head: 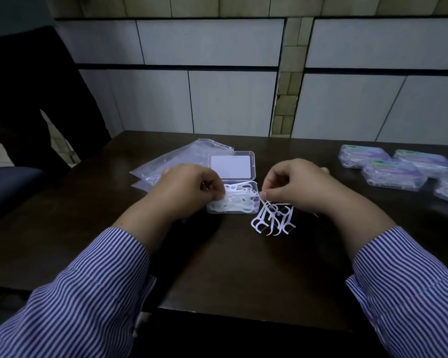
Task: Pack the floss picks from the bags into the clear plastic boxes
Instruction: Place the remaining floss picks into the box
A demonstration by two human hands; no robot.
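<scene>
A small clear plastic box (232, 200) is sitting open at the middle of the dark brown wooden table (217, 267), its hinged lid (232, 165) lying flat on the far side with a white label panel showing. White plastic floss picks (239, 200) are lying piled inside the box. The left hand (192, 188) is resting at the left edge of the box, its fingers curled and pinching picks in the pile; the hand is hiding the box's left wall. The right hand (295, 187) is hovering just right of the box, thumb and forefinger pinching the top of a loose bunch of white floss picks (273, 219) that is hanging down and touching the table near the box's near right corner. Both forearms are wearing blue-and-white striped sleeves (88, 293).

Crumpled clear plastic bags (176, 158) are lying on the far left side of the box, partly covered by the left hand and touching the lid. Four closed clear boxes with purple labels (393, 170) are lying grouped at the far right of the table, well apart from both hands. A dark chair (23, 99) is standing left of the table, and a tiled wall (230, 86) is rising behind it.
</scene>
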